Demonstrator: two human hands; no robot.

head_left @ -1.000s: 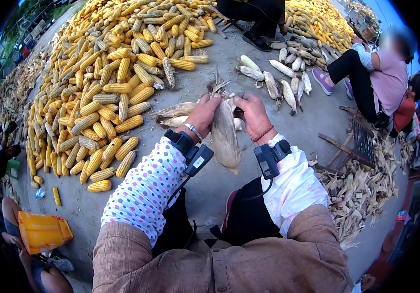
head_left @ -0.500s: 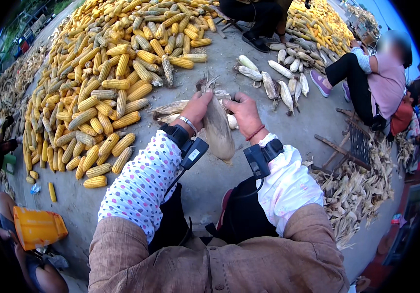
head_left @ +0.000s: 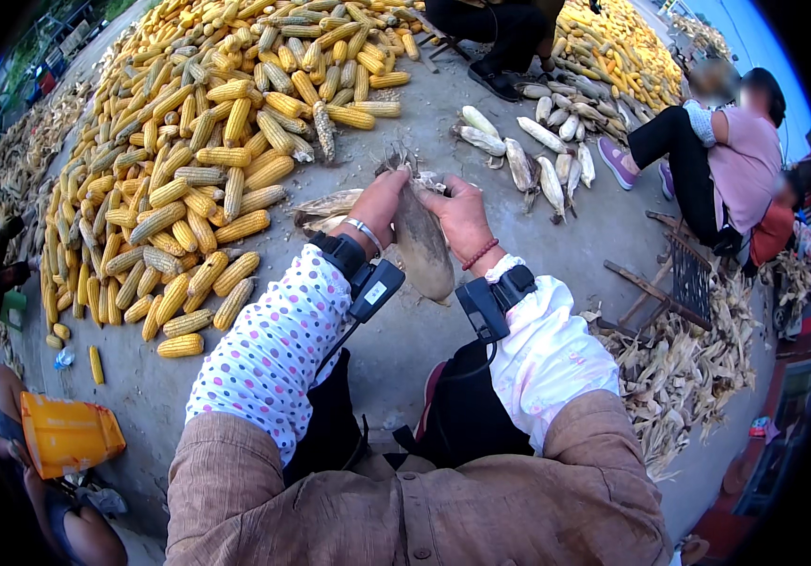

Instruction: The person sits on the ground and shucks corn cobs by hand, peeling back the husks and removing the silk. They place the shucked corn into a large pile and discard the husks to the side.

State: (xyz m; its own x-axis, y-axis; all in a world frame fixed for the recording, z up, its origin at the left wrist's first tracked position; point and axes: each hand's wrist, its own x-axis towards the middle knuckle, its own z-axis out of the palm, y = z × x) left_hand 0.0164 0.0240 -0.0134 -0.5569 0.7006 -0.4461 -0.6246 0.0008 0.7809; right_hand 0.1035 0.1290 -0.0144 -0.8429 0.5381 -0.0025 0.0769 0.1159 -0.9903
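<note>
My left hand (head_left: 378,203) grips a corn ear (head_left: 422,255) near its top; the ear is covered in a dull tan husk and hangs tip-down. My right hand (head_left: 458,212) is closed on the husk at the same ear's upper end, its thumb and forefinger near the frayed leaves. Behind my left hand, more pale husked ears (head_left: 325,208) lie on the concrete ground (head_left: 396,368), partly hidden by it.
Yellow stripped cobs are heaped (head_left: 170,170) at left, with another heap (head_left: 613,52) behind unhusked ears (head_left: 552,132). A seated person (head_left: 745,170), a wooden chair (head_left: 670,283) and loose husks (head_left: 670,377) are at right. A crouching person (head_left: 490,47) is ahead; an orange bucket (head_left: 71,434) is lower left.
The ear has risen slightly in the picture, and my right hand has moved in closer against its upper husk. The whole view has shifted a little. The seated person's head has turned.
</note>
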